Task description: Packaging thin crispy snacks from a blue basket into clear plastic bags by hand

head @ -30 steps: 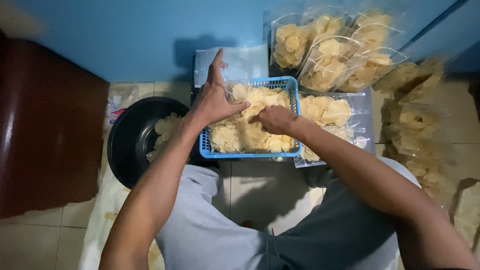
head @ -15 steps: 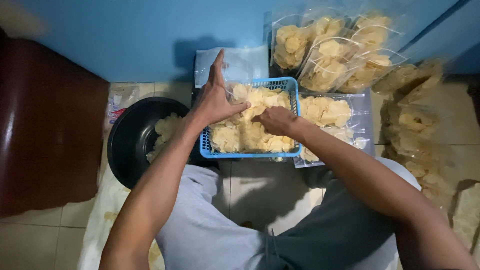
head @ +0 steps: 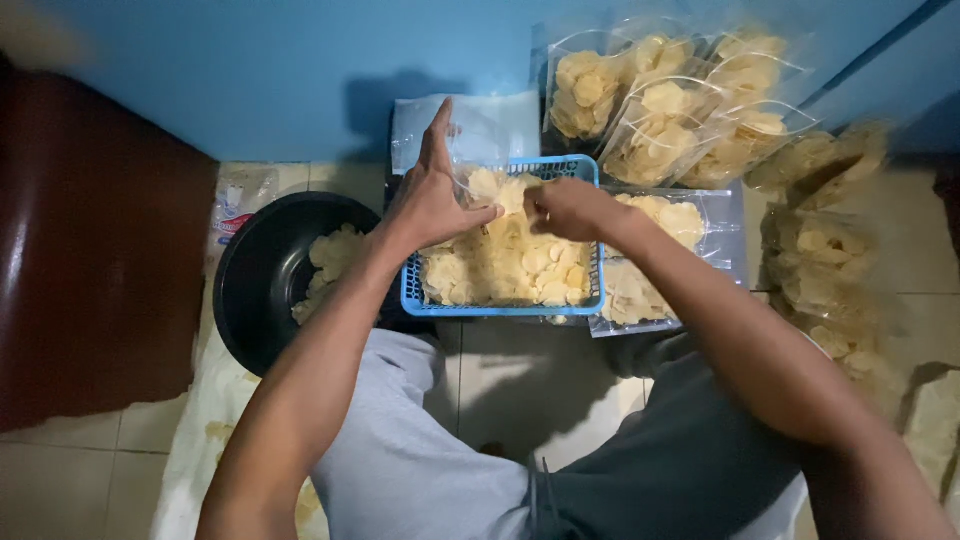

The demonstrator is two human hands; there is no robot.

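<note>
A blue plastic basket (head: 500, 309) sits on the tiled floor in front of me. In it lies a clear plastic bag (head: 505, 255) full of pale yellow chips. My left hand (head: 430, 195) holds the bag's open mouth at the basket's far left corner, index finger pointing up. My right hand (head: 562, 207) pinches the bag's mouth from the right, fingers closed on the plastic. The two hands nearly touch above the chips.
A black bowl (head: 260, 275) with chips stands left of the basket. Filled chip bags (head: 660, 110) lean against the blue wall at the back right, more (head: 825, 270) lie at the right. A flat bag (head: 640, 290) lies beside the basket. A dark wooden panel (head: 90, 250) is at the left.
Both hands stayed at the bag's mouth; the right hand shifted slightly up and toward the left hand, drawing the plastic together.
</note>
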